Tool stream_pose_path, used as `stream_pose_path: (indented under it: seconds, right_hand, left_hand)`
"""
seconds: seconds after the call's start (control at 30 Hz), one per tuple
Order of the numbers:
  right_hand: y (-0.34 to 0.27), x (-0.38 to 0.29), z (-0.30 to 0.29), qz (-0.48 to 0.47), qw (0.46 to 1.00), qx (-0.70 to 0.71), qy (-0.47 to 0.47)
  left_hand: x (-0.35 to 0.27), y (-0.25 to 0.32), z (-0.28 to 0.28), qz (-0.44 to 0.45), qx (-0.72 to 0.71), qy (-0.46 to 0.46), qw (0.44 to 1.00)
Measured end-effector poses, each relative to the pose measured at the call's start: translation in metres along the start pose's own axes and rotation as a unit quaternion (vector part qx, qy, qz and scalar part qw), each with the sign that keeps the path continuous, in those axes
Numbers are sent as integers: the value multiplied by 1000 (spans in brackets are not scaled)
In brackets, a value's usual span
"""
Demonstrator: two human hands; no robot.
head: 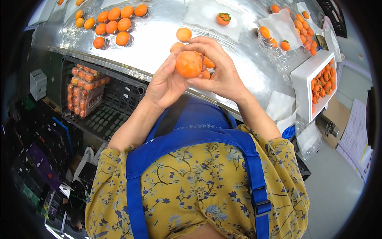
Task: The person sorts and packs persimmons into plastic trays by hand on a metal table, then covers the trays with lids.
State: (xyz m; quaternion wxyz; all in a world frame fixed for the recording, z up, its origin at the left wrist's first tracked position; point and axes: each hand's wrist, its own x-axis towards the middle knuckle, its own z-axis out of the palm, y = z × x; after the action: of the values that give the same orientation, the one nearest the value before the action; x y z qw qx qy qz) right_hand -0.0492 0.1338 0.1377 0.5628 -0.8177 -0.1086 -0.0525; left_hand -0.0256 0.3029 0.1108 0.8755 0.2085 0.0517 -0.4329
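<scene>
An orange persimmon (189, 64) is held up between my two hands above the metal table (161, 44). The fingers of my left hand (167, 77) support it from the left and below. My right hand (219, 68) curls around its right side, thumb beneath and fingers arched over. Just beyond and behind my hands lie several more persimmons (183, 34), partly hidden by my fingers. Farther off, one persimmon with a green calyx (223, 19) rests on a white foam sheet (206, 15). Up on the left, several persimmons (111, 27) sit in clear plastic trays.
A white foam box (301, 77) full of persimmons is tilted at the right. Near it are foam sheets (280, 30), plastic wrap and more persimmons. Below the table's left edge, a black plastic crate (119, 80) holds stacked clear packs of fruit (83, 92).
</scene>
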Motion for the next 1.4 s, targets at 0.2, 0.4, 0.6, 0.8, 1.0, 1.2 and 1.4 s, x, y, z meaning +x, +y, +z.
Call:
stream_pose_path:
  seconds: [0.2,0.4,0.6,0.8,1.0,1.2,1.4]
  right_hand:
    - [7,-4,0,20,998,-20,64]
    - [18,-11,-3,88,992,71,47]
    - [16,-12,0,74,996,15,47]
    - [74,4,-9,100,988,-98,65]
    - [120,26,-14,54,961,-268,-39]
    - [132,35,-12,88,941,-301,-125]
    - [124,36,-4,145,934,-306,-114]
  left_hand:
    - [2,3,13,56,160,33,985]
    - [2,-5,15,127,313,50,940]
    - [4,-7,15,141,337,87,927]
    - [1,1,5,144,357,173,907]
    - [-6,3,-5,139,368,190,899]
    - [-8,4,-11,139,361,196,901]
    - [-7,5,-13,137,360,197,902]
